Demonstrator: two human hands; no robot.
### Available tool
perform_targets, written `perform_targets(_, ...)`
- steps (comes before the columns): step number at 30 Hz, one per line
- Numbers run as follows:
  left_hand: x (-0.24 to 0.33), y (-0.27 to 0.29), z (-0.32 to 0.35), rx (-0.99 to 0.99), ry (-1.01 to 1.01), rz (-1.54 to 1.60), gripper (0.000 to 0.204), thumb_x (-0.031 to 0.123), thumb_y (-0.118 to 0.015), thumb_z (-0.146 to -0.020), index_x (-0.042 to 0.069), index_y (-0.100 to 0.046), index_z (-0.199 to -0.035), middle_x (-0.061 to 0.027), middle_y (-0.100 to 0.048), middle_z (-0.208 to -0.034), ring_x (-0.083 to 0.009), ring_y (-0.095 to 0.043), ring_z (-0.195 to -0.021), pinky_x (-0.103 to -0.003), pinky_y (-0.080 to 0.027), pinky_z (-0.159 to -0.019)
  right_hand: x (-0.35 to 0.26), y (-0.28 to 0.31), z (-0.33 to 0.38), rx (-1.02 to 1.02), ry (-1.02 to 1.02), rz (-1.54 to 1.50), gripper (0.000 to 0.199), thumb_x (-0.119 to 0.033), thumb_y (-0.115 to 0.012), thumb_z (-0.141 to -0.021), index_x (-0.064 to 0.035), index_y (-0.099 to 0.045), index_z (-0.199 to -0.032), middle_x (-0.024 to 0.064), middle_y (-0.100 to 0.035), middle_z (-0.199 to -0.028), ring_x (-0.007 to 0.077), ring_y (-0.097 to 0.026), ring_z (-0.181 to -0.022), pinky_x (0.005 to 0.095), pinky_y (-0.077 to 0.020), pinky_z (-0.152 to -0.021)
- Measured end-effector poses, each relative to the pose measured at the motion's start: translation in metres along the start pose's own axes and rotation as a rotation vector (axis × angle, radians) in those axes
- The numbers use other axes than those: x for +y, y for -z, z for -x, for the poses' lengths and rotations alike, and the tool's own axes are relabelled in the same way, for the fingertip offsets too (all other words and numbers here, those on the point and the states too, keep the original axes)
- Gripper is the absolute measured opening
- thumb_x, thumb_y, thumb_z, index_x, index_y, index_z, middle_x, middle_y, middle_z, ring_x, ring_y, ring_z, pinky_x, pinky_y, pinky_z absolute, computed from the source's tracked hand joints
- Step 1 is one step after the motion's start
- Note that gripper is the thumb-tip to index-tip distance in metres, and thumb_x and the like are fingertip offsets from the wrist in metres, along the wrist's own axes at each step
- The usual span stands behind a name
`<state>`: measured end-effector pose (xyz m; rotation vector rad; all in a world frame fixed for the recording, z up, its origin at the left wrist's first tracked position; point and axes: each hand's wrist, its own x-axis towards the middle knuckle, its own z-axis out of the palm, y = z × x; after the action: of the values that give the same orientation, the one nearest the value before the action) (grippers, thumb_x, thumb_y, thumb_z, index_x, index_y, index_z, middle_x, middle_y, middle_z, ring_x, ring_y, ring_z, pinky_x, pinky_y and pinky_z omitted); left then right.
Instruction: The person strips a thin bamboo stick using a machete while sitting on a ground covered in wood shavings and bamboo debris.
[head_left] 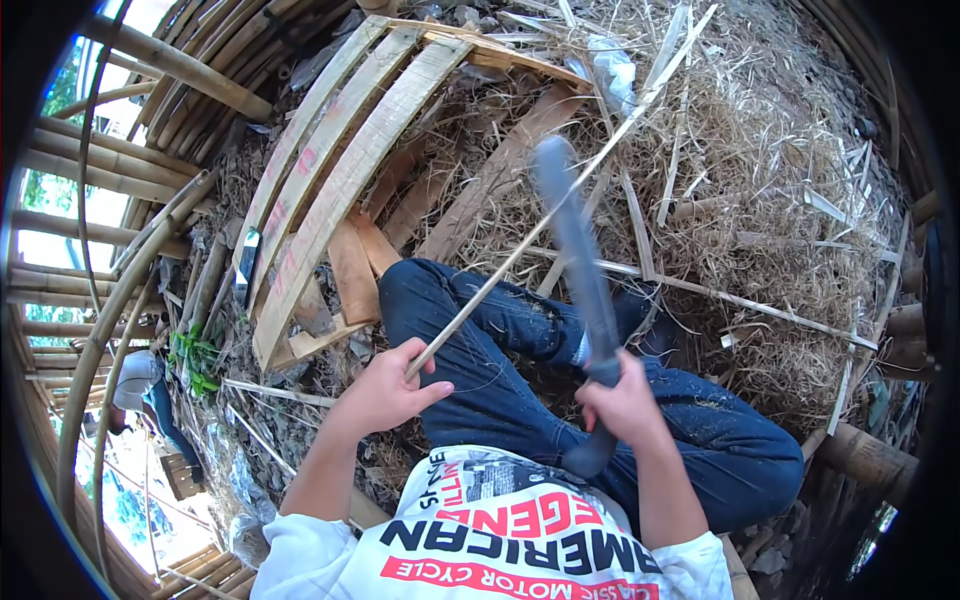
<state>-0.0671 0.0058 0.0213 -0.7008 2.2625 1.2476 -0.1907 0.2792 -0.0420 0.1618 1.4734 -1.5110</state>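
Observation:
My left hand [385,392] is closed around the lower end of a long, thin bamboo strip [490,283], thumb stretched out along my thigh side. The strip slants away to the upper right. In my right hand [624,402] is the handle of a dark grey machete [585,265], its long blade pointing away from me and smeared by motion. The blade crosses the strip in the picture; whether the two touch I cannot tell. Both hands are above my crossed legs in blue jeans [500,385].
A slatted wooden pallet or crate [345,190] stands tilted at the upper left. Heaps of bamboo shavings [770,190] and loose strips cover the ground to the right. Bamboo poles [110,165] form a wall at the left, where another person [140,385] is partly visible.

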Motion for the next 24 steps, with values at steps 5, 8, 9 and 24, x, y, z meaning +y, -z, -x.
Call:
perform_targets(5,0.0,-0.002,-0.002,-0.054,0.102,0.085,0.033,0.023,-0.076,-0.08,0.005,-0.049,-0.087,0.0028,-0.045,-0.06,-0.0052,-0.041,-0.052,-0.024,-0.033,-0.046,0.005,-0.002,-0.003,0.187,0.072,-0.023,0.03,0.008,-0.062,-0.072,0.0011,-0.049,-0.099,0.0033,-0.052,-0.06,0.0125,-0.052,-0.042,0.0277,-0.0417,-0.037)
perform_targets(8,-0.001,-0.002,-0.001,-0.036,0.042,0.077,0.033,0.022,-0.076,-0.08,0.005,-0.049,-0.087,0.003,-0.045,-0.06,-0.0048,-0.042,-0.052,-0.024,-0.034,-0.046,0.01,-0.013,-0.002,0.08,0.096,-0.134,0.026,0.007,-0.059,-0.072,0.0,-0.048,-0.094,0.0035,-0.051,-0.06,0.0129,-0.052,-0.042,0.028,-0.0427,-0.038)
perform_targets(9,-0.001,-0.003,-0.001,-0.04,0.061,0.075,0.033,0.023,-0.076,-0.081,0.005,-0.049,-0.087,0.0031,-0.044,-0.059,-0.005,-0.04,-0.052,-0.024,-0.033,-0.046,0.011,-0.015,0.0,0.007,0.013,-0.057,0.025,0.006,-0.059,-0.072,0.0002,-0.048,-0.094,0.0036,-0.052,-0.061,0.0136,-0.053,-0.043,0.028,-0.0432,-0.039)
perform_targets(24,0.019,-0.021,0.017,-0.137,0.028,0.133,0.045,0.02,-0.078,-0.077,0.007,-0.047,-0.107,0.0046,-0.038,-0.066,-0.0051,-0.036,-0.06,-0.023,-0.032,-0.054,-0.009,-0.029,0.021,0.485,0.846,0.583,0.033,-0.001,-0.068,-0.072,0.0001,-0.055,-0.102,0.0093,-0.06,-0.068,0.0221,-0.063,-0.056,0.0302,-0.049,-0.054)
